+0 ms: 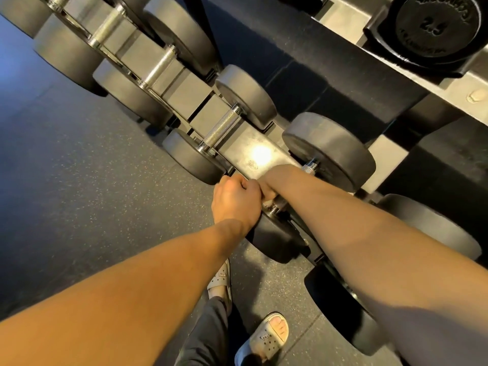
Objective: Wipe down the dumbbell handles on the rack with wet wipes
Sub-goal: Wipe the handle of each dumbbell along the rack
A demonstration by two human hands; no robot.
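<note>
Fingers point(245, 184) curled | left hand point(235, 204), right hand point(266, 192) | 3 uncovered handles point(221, 128)

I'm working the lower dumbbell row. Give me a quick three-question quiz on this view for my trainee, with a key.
1. True or false: the dumbbell that the left hand and right hand reach lies on the floor.
2. What is on the person's feet? A light clogs, B black boots, C nothing.
3. Which hand is mostly hidden behind its own forearm?
Key: 1 false, it sits on the rack. 2 A. 3 the right hand; the left shows as a fist.
</note>
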